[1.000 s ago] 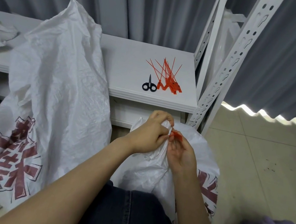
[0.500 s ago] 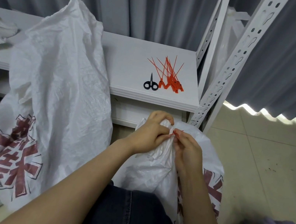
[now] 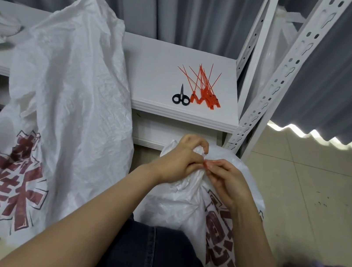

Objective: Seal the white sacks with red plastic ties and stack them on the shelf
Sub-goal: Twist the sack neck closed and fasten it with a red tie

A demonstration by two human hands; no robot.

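Both my hands are pinched shut: left hand (image 3: 181, 160) bunching the sack (image 3: 181, 194) neck, right hand (image 3: 226, 179) gripping a red tie (image 3: 206, 164).

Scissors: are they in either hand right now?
No, the scissors lie on the shelf beside the spare red ties, while both hands work at the sack neck.
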